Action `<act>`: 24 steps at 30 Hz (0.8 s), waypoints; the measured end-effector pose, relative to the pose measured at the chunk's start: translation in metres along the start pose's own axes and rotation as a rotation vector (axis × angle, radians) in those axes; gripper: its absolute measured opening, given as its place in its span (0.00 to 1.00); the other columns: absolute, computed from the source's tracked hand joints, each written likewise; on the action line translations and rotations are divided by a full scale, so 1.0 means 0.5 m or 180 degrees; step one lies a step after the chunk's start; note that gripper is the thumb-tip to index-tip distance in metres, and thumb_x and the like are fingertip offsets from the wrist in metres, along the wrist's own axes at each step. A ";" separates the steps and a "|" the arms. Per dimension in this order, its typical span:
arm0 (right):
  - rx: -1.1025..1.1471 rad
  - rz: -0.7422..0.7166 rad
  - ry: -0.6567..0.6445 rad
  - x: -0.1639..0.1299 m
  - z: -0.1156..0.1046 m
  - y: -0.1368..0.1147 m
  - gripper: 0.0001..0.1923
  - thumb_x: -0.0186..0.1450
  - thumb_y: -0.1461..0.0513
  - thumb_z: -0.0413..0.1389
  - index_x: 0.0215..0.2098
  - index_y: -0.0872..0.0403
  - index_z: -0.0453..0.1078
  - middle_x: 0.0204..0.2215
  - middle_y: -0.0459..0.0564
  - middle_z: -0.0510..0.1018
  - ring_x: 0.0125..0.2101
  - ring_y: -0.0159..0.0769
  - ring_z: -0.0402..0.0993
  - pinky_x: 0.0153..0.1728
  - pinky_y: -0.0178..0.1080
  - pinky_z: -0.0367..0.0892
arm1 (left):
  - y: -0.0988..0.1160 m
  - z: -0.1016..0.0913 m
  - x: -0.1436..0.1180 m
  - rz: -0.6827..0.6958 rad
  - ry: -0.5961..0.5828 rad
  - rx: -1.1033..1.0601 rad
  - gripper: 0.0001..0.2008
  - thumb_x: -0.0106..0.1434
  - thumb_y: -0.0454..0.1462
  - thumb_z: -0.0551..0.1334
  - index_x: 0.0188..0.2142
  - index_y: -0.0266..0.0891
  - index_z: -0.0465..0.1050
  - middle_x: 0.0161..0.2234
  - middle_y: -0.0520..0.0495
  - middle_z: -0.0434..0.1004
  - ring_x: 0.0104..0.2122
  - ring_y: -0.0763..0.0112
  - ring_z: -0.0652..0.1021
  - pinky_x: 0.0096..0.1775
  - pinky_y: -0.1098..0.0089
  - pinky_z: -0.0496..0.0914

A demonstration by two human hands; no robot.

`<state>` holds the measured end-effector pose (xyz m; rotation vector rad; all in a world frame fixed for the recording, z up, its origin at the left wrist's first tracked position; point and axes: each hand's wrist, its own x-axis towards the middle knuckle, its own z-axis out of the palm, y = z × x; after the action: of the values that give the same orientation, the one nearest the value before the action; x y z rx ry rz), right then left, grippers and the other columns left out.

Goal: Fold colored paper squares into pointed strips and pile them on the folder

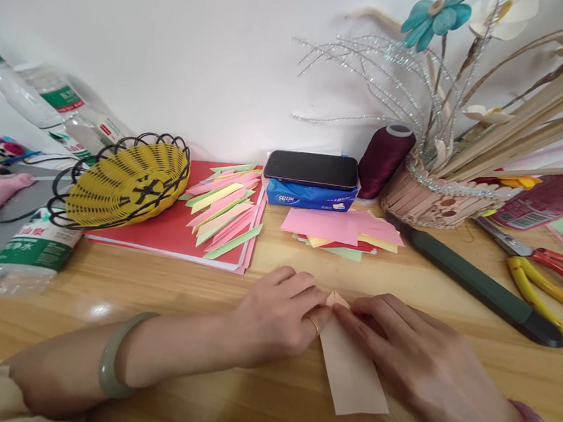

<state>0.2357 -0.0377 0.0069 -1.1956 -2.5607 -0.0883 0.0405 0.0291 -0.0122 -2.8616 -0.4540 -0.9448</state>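
A pale pink paper strip [352,373] lies slantwise on the wooden table, its far end narrowed by folded corners. My left hand [281,312] is closed at the left side of that far end, fingers curled and pressing the paper's edge. On the opposite side, my right hand [397,351] has its fingers bent together on the folded tip, the index finger lying along the paper. Parts of the fold are hidden under the fingers. Beyond the hands sits a stack of pink, yellow and green paper slips [327,226].
Several folded paper strips [226,212] lie on red sheets [158,238] beside a yellow basket [123,184]. A phone [311,168] rests on a blue tissue pack [310,196] near purple thread [386,158]. A green-handled tool [480,279] and scissors [537,265] lie right.
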 end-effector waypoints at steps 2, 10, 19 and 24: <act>-0.0025 0.0005 0.0022 0.001 -0.001 0.001 0.18 0.68 0.66 0.35 0.46 0.59 0.64 0.30 0.53 0.72 0.29 0.35 0.68 0.26 0.36 0.68 | 0.003 -0.003 -0.005 0.0091 -0.0025 -0.0062 0.08 0.62 0.30 0.57 0.27 0.35 0.70 0.27 0.52 0.74 0.31 0.71 0.71 0.30 0.69 0.63; 0.0377 0.0094 -0.0074 0.009 -0.005 0.008 0.15 0.68 0.66 0.39 0.39 0.59 0.68 0.29 0.52 0.70 0.30 0.34 0.67 0.30 0.36 0.66 | 0.012 -0.005 -0.024 0.0086 -0.0493 -0.0294 0.05 0.64 0.32 0.56 0.34 0.35 0.70 0.37 0.49 0.74 0.37 0.71 0.71 0.38 0.69 0.66; 0.1047 0.0371 -0.0294 0.005 0.003 0.023 0.12 0.66 0.64 0.45 0.44 0.55 0.67 0.36 0.53 0.70 0.36 0.35 0.67 0.34 0.39 0.67 | -0.004 -0.023 -0.014 0.0317 -0.0602 -0.0258 0.08 0.64 0.31 0.55 0.37 0.33 0.73 0.40 0.46 0.75 0.42 0.67 0.72 0.45 0.67 0.68; 0.0994 0.0244 -0.0244 0.007 0.003 0.028 0.13 0.67 0.63 0.45 0.45 0.56 0.68 0.35 0.53 0.72 0.35 0.36 0.68 0.34 0.40 0.68 | -0.007 -0.022 -0.014 0.0339 -0.0601 -0.0263 0.07 0.64 0.32 0.55 0.36 0.33 0.73 0.41 0.46 0.75 0.42 0.67 0.72 0.47 0.67 0.68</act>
<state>0.2437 -0.0258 0.0054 -1.1910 -2.4704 0.3676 0.0277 0.0289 -0.0074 -3.0294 -0.2797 -0.6956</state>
